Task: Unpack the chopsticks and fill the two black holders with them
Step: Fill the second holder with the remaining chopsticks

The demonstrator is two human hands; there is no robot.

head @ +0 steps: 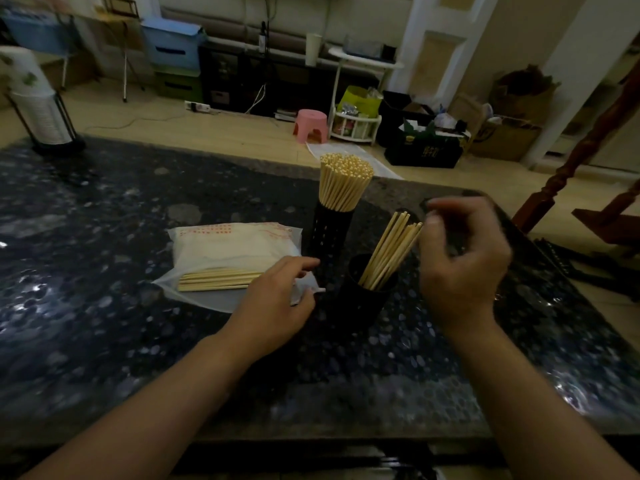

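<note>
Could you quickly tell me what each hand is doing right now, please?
Left hand: fingers rest on the plastic packet, not plainly gripping.
Right hand: blurred, loosely curled beside the near holder's chopsticks; grip cannot be told.

Both bare forearms reach forward from below, well apart. The left hand [273, 299] lies low, palm down, fingers stretched forward and slightly spread — relaxed, not gripping. The right hand [462, 261] is raised higher, back toward the viewer, wrist bent, fingers loosely curled — their tips blurred, so whether they pinch anything cannot be told.
</note>
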